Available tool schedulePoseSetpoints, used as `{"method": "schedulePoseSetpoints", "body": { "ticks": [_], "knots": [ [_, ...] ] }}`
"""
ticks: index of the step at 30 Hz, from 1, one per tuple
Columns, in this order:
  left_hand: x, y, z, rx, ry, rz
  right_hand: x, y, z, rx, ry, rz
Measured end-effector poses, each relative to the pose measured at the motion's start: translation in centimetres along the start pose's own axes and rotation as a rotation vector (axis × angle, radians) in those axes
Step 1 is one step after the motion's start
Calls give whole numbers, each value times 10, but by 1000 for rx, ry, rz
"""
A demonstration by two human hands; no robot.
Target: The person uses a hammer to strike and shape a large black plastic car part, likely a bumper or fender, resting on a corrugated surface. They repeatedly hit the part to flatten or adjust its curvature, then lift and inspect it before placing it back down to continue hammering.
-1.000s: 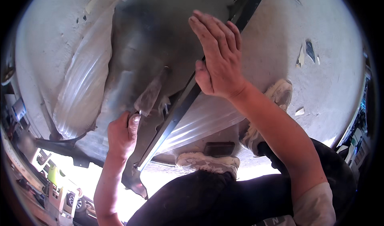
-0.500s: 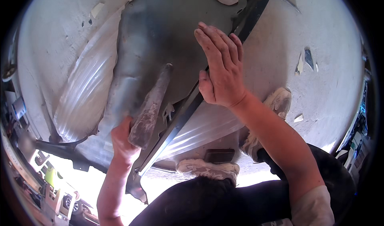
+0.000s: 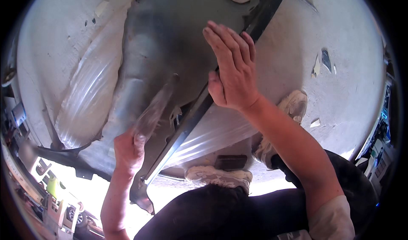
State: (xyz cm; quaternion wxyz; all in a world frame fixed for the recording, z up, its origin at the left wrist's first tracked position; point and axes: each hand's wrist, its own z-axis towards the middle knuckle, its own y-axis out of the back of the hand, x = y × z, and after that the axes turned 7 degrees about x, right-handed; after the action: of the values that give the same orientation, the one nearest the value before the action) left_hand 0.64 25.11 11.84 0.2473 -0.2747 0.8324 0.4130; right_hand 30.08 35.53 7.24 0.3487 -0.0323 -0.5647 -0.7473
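Note:
A large dark grey sheet-metal panel [image 3: 182, 40], probably a car body panel, lies below me with shallow dents in its surface. Its folded edge flange [image 3: 193, 123] runs diagonally from lower left to upper right. My left hand [image 3: 129, 151] is closed around one end of a long, worn grey bar-shaped tool [image 3: 152, 114], blurred by motion. The tool's narrower end points up and right over the panel; whether it touches the metal I cannot tell. My right hand [image 3: 236, 70] lies across the flange, fingers stretched out over the panel, holding nothing.
Crumpled clear plastic sheeting [image 3: 91, 95] shows on the left, with more [image 3: 212, 136] beneath the flange. My shoes [image 3: 219, 176] stand near the panel beside a dark rectangular block [image 3: 231, 162]. Broken flakes [image 3: 326, 60] lie on the pale floor at right.
The tool has swung and now blurs, and my left hand has turned and shifted slightly down and left with it. My right hand remains on the flange.

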Motion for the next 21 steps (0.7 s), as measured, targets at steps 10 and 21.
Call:
{"method": "schedulePoseSetpoints", "body": {
  "ticks": [10,21],
  "knots": [
    [7,-3,-13,-102,-165,29,-2,-1,1,-21,20,-17],
    [3,-14,-7,-75,-63,23,0,-1,4,-29,19,-20]
  ]
}}
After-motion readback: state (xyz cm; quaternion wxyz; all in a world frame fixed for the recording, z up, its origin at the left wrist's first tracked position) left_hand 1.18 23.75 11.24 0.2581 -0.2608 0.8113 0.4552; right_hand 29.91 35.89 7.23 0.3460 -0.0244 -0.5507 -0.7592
